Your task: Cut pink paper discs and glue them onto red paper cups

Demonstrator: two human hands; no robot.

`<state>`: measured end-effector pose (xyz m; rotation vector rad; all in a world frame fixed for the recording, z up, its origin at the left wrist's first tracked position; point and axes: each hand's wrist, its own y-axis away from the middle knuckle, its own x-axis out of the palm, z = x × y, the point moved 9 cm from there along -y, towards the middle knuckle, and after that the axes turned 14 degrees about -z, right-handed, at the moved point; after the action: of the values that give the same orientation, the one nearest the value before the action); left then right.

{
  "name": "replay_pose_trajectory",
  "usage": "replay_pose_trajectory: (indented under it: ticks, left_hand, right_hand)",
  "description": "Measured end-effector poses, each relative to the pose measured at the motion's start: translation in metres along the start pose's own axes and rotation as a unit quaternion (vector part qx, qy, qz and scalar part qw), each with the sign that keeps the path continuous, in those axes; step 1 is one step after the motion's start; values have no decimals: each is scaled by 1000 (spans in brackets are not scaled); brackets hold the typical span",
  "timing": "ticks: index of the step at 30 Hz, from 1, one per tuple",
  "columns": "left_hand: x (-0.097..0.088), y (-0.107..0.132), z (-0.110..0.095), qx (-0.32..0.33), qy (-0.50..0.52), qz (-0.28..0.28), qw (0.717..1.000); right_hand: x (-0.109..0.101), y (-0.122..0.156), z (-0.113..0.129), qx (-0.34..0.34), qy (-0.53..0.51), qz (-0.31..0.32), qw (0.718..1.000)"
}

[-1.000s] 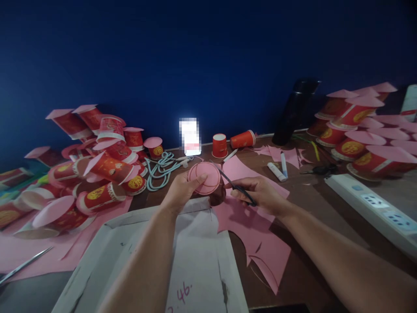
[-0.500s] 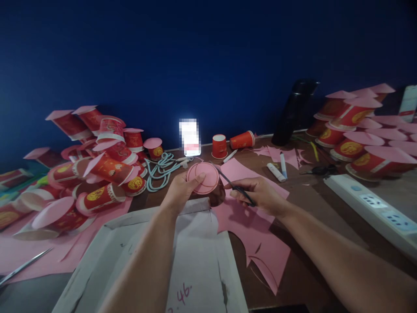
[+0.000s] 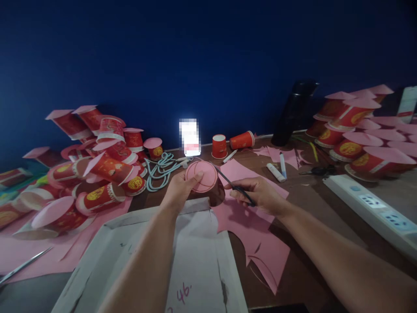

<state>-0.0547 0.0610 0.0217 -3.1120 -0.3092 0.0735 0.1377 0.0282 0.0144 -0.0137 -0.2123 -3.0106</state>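
Note:
My left hand (image 3: 180, 188) pinches a round pink paper disc (image 3: 206, 179) at its left edge, thumb on top. Curved dark lines run across the disc. In my right hand (image 3: 260, 194) is a pair of dark-handled scissors (image 3: 241, 191), fingers wrapped round the handles. The scissor blades point up and left, close to the disc's right edge; whether they touch it I cannot tell. Below my right hand spreads a pink paper sheet (image 3: 241, 217) with curved cut-outs. Under my left forearm lies a pale board or folder (image 3: 198, 256) with handwriting.
Red paper cups (image 3: 109, 167) with pink discs pile up at left; more cups (image 3: 353, 145) stack at right. Behind my hands stand an upright red cup (image 3: 219, 147), a lit phone (image 3: 190, 137) and a coiled cable (image 3: 163, 171). A power strip (image 3: 371, 204) and black flask (image 3: 295, 113) are at right.
The pink disc and my left hand have shifted slightly left, widening the gap to the scissors a little. My right hand stays nearly in place.

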Motion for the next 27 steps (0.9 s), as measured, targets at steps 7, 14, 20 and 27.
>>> replay_pose_trajectory:
  ticks: [7,14,20,27]
  left_hand:
    - [0,0,-2,-1,6,-6,1000]
    - [-3,0,-3,2,-1,-20,1000]
    - [-3,1,-3,-14,-1,-21,1000]
    - [-1,0,4,-50,111,-56,991]
  right_hand:
    - [0,0,2,-14,11,6,1000]
    - [1,1,4,-12,17,0,1000]
    - [-2,0,3,-30,7,-17,999]
    - [-6,-6,-11,0,34,-41,999]
